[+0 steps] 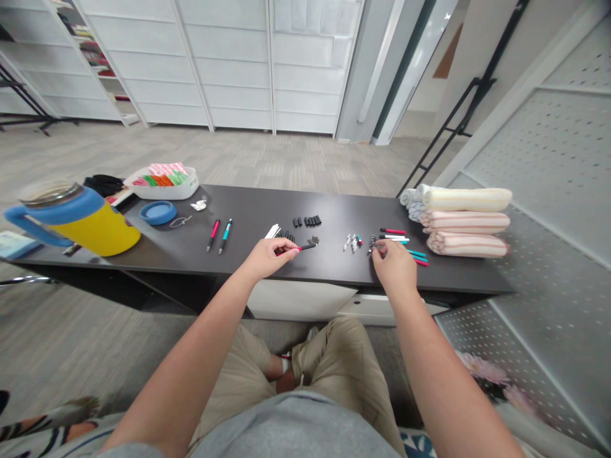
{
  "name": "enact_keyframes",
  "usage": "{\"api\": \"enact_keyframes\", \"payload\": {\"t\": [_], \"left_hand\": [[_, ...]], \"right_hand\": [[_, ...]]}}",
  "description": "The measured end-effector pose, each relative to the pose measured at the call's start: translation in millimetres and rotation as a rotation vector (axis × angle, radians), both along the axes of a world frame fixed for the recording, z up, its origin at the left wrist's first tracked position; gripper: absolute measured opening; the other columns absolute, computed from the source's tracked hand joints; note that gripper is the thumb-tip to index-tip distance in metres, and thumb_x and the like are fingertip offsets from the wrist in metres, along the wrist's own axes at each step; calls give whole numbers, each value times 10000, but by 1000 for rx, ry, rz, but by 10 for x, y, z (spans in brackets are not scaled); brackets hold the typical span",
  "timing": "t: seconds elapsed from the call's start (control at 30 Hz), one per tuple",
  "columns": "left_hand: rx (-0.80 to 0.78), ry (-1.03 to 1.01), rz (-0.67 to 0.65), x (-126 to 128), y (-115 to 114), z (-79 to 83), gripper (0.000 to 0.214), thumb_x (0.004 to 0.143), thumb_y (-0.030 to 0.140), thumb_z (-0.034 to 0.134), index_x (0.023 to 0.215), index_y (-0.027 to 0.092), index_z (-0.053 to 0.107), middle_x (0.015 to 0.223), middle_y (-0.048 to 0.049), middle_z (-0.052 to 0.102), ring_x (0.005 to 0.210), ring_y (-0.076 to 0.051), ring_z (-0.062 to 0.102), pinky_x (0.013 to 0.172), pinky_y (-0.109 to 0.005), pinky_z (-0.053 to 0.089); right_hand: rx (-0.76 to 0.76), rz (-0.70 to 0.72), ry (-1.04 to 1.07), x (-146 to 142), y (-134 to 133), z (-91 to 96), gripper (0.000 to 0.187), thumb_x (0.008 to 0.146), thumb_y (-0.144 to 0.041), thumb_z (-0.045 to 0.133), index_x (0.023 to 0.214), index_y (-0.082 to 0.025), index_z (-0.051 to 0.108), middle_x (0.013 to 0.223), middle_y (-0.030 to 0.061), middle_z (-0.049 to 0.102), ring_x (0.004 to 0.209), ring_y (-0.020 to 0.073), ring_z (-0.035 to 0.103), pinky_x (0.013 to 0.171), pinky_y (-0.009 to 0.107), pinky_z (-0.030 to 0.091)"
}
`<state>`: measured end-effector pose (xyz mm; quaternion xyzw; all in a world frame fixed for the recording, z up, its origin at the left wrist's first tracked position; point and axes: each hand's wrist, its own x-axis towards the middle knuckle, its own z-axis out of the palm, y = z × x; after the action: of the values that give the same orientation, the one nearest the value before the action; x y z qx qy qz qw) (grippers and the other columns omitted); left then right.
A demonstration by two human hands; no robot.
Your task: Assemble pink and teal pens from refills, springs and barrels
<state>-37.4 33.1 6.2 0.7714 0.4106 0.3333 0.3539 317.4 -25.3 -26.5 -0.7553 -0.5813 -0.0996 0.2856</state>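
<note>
Left of the stacked pastel cloth rolls (468,222), my left hand (270,257) pinches a slim red-and-black pen (308,246) — I'd hold it lightly, level; my right hand (395,262) curls at small silvery parts (373,241) — grip I can't tell.

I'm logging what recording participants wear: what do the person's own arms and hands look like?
The left hand and right hand are gloveless, with no watch or bracelet visible. Both forearms are uncovered by sleeves; the top is grey.
</note>
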Motion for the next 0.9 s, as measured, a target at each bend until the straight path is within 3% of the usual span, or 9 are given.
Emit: {"api": "enact_keyframes", "payload": {"t": [0.33,0.7,0.9], "left_hand": [[-12,4,7,12,-18,41,272,897,427,697,935,182,808,775,-26,758,678,-145,621,664,-243,481],[-3,-16,-8,-12,29,-64,278,899,442,705,968,197,817,781,-30,762,682,-155,637,648,-249,478],[19,-15,-4,-6,32,-60,266,889,435,720,957,199,823,766,-23,751,662,-142,610,631,-242,458]], "right_hand": [[-17,-14,10,3,13,5,205,903,-315,605,1043,-203,705,999,99,712,906,260,627,715,331,410],[-155,-24,69,50,14,110,176,903,-353,628,906,-204,722,871,96,760,804,272,678,714,357,449],[32,-13,398,-100,-102,135,294,902,-467,667,927,-190,763,891,112,782,807,271,707,757,374,522]]}}
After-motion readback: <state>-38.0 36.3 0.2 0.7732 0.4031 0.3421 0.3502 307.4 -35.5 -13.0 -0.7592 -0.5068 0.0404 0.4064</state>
